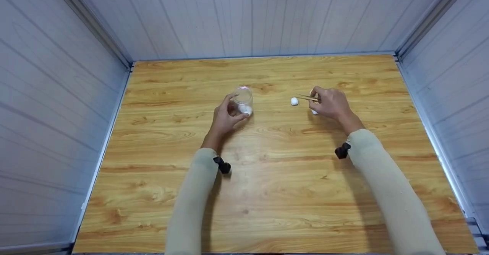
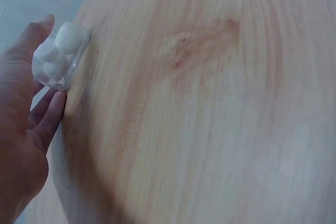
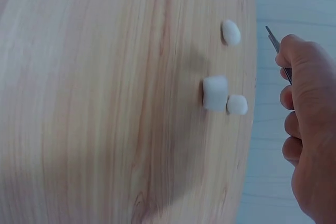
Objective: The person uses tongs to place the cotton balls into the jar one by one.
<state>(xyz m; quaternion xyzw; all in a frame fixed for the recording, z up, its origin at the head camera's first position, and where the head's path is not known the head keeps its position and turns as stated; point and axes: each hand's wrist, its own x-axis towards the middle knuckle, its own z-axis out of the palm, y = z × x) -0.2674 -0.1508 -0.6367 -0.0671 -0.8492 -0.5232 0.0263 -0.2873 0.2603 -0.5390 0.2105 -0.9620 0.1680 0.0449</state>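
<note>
My left hand (image 1: 224, 118) holds a clear jar (image 1: 243, 95) standing on the table, thumb on the near side and fingers round the far side. Several white cotton balls (image 2: 68, 38) lie in the bottom of the jar. In my right hand (image 1: 331, 103) a pair of thin metal tweezers (image 1: 305, 97) is pinched, tips pointing left. Close by the tips is a loose cotton ball (image 1: 294, 101). The right wrist view shows three on the wood: an oval one (image 3: 231, 32), a larger one (image 3: 215, 93) and a small one (image 3: 237, 104). Nothing shows between the tweezer tips there.
The wood-grain table (image 1: 267, 178) is enclosed by pale panels at the back (image 1: 237, 18), left (image 1: 49, 117) and right (image 1: 454, 79). A small black device (image 1: 222, 165) is strapped at the left wrist, and another black device (image 1: 342, 150) at the right.
</note>
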